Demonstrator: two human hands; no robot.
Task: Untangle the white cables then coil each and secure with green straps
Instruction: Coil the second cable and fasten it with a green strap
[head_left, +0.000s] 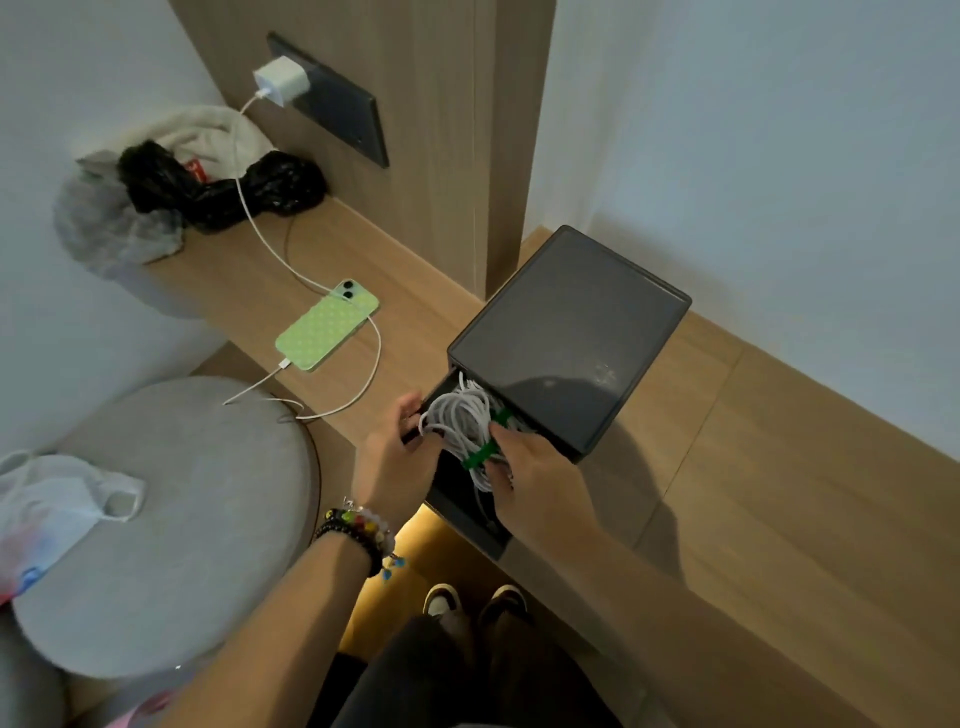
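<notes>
Lifting should be slow: right hand (535, 470) grips white cables (460, 415); left hand (397, 447) pinches drawer (467, 512) edge.

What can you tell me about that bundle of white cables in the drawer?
The white cables form a loose, tangled bundle of thin, rubbery-looking cord. Green straps wrap parts of it. It sits in the open drawer of a dark box on the wooden ledge. The right hand grips the bundle near a strap; the left hand touches its other side.
</notes>
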